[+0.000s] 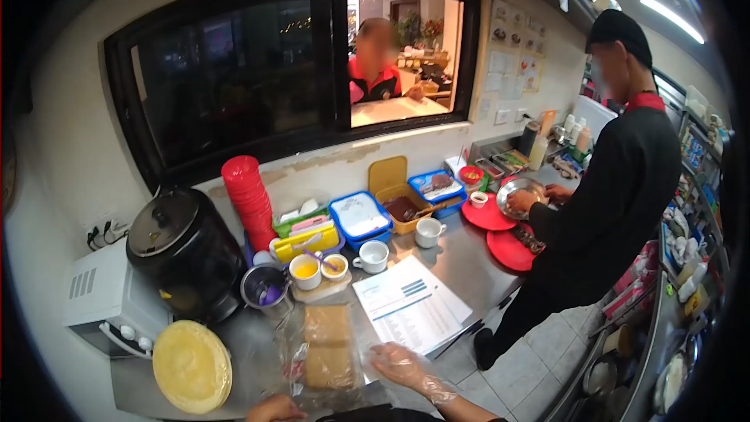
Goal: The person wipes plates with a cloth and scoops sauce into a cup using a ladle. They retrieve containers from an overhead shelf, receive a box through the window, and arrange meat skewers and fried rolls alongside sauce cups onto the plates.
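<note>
My right hand, in a clear plastic glove, is held over the counter's front edge beside the papers, its fingers stretched out and nothing visible in them. Left of it lies a clear plastic bag around two brown, flat square blocks, whose kind I cannot make out. My left hand is at the bottom edge, just below the bag; its fingers are mostly hidden. Printed papers lie right of the bag. A stack of round, flat, pale yellow sheets sits at the left.
A black cooker and white microwave stand left. Behind are stacked red bowls, a metal pitcher, white cups and blue tubs. A co-worker handles a metal bowl at right; another person is beyond the window.
</note>
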The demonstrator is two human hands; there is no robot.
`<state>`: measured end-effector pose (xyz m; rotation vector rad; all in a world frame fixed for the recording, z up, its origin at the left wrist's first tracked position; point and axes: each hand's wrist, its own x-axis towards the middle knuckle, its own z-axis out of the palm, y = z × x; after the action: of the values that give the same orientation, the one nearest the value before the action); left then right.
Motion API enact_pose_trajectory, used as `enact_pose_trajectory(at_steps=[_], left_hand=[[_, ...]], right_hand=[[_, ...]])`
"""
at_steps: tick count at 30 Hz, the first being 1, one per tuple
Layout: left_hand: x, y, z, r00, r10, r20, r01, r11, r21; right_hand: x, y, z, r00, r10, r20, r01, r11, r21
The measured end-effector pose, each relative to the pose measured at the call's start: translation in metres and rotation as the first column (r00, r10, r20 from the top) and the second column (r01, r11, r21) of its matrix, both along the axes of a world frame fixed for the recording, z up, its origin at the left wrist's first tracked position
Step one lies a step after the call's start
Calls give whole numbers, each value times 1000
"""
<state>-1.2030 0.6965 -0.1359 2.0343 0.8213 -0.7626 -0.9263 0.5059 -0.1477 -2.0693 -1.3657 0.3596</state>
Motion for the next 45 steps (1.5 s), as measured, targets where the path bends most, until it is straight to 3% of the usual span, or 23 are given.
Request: enact_pose_trajectory(at_steps=[1, 2, 3, 5, 6, 8, 11, 15, 16, 17, 19, 21, 22, 25, 27, 29, 32, 33, 37, 39, 42, 44, 45], left_hand=[[-6, -2, -19, 998, -59, 5, 59, 997, -40], [-10, -10, -35, 962, 256, 95, -245, 963, -111], [-6, -16, -31, 961, 262, 87, -251, 961, -114], [10, -26, -18, 684, 588, 432, -613, 784, -95], [14, -29, -23, 677, 599, 428, -622, 776, -103], [22, -27, -45, 265, 516, 815, -709, 677, -198], [30, -32, -73, 184, 341, 922, -748, 657, -94], [22, -46, -67, 214, 491, 844, -766, 621, -167], [19, -44, -59, 381, 252, 890, -760, 633, 146], [17, -44, -50, 550, 18, 835, -693, 568, 444], [11, -54, -23, 556, 75, 828, -718, 545, 433], [15, -55, -18, 540, 67, 839, -730, 534, 427], [17, -57, -27, 508, -26, 861, -598, 709, 374], [28, -70, -43, 470, -25, 882, -502, 815, 290], [34, -68, -58, 469, 41, 883, -571, 776, 267], [29, -62, -78, 278, 439, 854, -793, 607, -54], [27, -57, -106, 190, 563, 804, -834, 524, -170], [28, -53, -105, 193, 561, 805, -831, 530, -170], [26, -29, -111, 444, 593, 672, -798, 603, -5], [31, -27, -100, 494, 555, 670, -741, 671, -10], [41, -36, -73, 614, 644, 457, -655, 738, -160], [49, -47, -74, 219, 812, 541, -473, 573, -669], [51, -50, -72, 225, 806, 547, -463, 582, -668]], right_hand=[[-12, 6, -1, 990, 140, -16, -141, 990, -21], [-24, 15, 20, 980, 195, -40, -198, 969, -146], [-36, 23, 36, 968, 241, -66, -250, 931, -267], [-56, 34, 32, 948, 312, 65, -294, 935, -197], [-63, 38, 30, 908, 365, 206, -346, 930, -125], [-72, 50, 11, 888, 361, 286, -363, 931, -49], [-56, 59, -29, 886, 322, 332, -364, 928, 73], [-50, 76, -72, 951, 265, 157, -300, 911, 282], [-54, 71, -73, 969, 177, -173, -107, 930, 352], [-53, 67, -55, 868, 85, -489, 100, 935, 340], [-42, 58, -18, 138, 57, -989, 286, 953, 95], [-38, 58, -21, 56, 55, -997, 316, 946, 70], [-36, 62, -20, -18, 60, -998, 358, 932, 50], [-51, 62, -28, 31, -10, -999, 340, 940, 1], [-44, 60, -49, 889, 83, -451, 30, 971, 239], [-45, 54, -8, 893, 64, -446, 51, 969, 241], [-31, 48, -47, 955, -26, -296, 81, 981, 176], [-23, 48, -53, 992, -73, -106, 89, 984, 158], [-17, 30, -56, 986, -114, -125, 121, 991, 50], [-25, 34, -77, 758, -45, -650, 119, 990, 70], [-45, 28, -50, 556, 83, -827, 86, 984, 157], [-40, 26, -48, 493, -2, -870, 90, 995, 49], [-37, 26, -45, 426, -89, -900, 77, 995, -61]])
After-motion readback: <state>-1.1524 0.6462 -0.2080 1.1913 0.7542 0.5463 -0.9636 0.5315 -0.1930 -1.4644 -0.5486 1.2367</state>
